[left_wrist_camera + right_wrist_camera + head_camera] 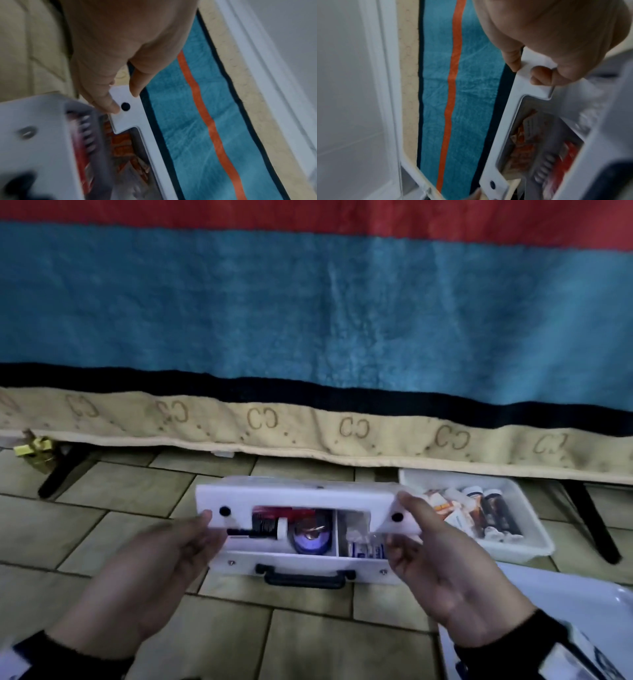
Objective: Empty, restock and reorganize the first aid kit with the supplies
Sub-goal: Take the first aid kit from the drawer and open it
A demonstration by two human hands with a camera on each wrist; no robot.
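The white first aid kit (308, 558) lies on the tiled floor with its black handle (305, 575) toward me. Its lid (301, 498) is raised partway. My left hand (212, 527) pinches the lid's left corner beside a black stud, thumb on top. My right hand (400, 520) pinches the right corner the same way. Inside the kit lie a dark bottle with a white cap (265, 525), a round purple item (310, 539) and packets (364, 546) in the right compartment. The wrist views show the left hand (124, 98) and right hand (525, 69) on the lid (133, 119) (505, 135).
A white tray (527, 546) of bottles and boxes sits right of the kit. A second white tray (582, 604) lies at the bottom right. A striped blanket (308, 320) hangs behind the kit, with black legs (58, 477) (592, 525) under it.
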